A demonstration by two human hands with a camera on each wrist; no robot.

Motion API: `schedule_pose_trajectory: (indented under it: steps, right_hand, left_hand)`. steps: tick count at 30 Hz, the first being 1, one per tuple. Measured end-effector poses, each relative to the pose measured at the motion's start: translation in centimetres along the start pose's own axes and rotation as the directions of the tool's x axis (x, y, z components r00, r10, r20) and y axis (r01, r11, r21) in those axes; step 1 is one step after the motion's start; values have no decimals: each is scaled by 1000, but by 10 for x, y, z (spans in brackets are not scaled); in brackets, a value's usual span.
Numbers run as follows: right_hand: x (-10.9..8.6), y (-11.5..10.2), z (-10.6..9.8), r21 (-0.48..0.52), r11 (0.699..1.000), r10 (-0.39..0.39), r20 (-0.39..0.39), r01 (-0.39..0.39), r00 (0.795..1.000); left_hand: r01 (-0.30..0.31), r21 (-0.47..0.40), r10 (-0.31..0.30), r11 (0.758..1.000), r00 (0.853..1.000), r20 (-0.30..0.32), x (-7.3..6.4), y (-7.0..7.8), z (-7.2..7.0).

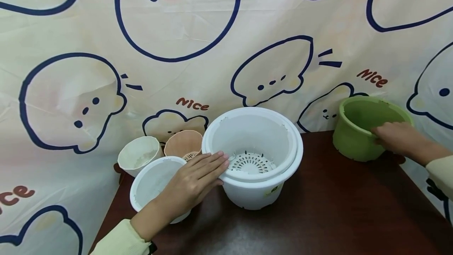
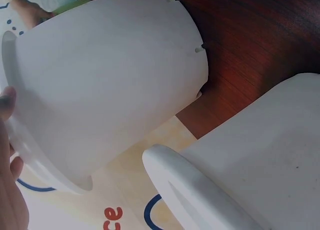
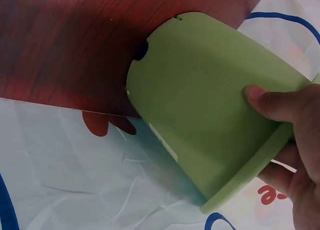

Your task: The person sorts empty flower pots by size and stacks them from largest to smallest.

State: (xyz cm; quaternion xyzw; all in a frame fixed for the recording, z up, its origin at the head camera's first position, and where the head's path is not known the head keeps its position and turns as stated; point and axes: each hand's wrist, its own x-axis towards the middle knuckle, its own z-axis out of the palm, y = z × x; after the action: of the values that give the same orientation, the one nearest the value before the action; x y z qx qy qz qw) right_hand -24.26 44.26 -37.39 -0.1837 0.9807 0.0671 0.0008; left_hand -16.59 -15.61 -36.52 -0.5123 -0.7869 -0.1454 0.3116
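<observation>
The left hand [image 1: 192, 180] lies with its fingers fairly straight over the near left rim of a large, round, white plastic pot [image 1: 255, 198]. The right hand [image 1: 398, 137] grips the rim of a round, light-green plastic pot [image 1: 354, 141], thumb outside and fingers inside, at the counter's far right edge. Nested in the large white pot is a white inner pot [image 1: 253, 129] with a slotted base. Just left of it stands a smaller white round pot [image 1: 146, 186], partly covered by the left forearm [image 1: 153, 215]. Farther back on the left are a cream faceted pot [image 1: 136, 152] and a peach-coloured faceted pot [image 1: 182, 143], the latter partly hidden by the white pots. Under them is a dark reddish-brown wooden counter [image 1: 329, 207]; behind hangs a pale cloth [image 1: 170, 78] with navy cartoon outlines.

The large white pot bears a small yellow-green label [image 1: 274, 190], the green pot a pale sticker [image 3: 164, 142]; neither is legible. Reddish-brown lettering [image 1: 372, 78] on the cloth reads "Nice".
</observation>
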Motion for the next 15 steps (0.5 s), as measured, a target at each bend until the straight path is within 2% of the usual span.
schedule_pose_trajectory:
  steps: [15]
  right_hand:
    - [-4, -4, -4, -37, 999, -42, -58, 40, 997]
  left_hand:
    - [-5, 22, 5, 1000, 1000, 7, 0, 1, -2]
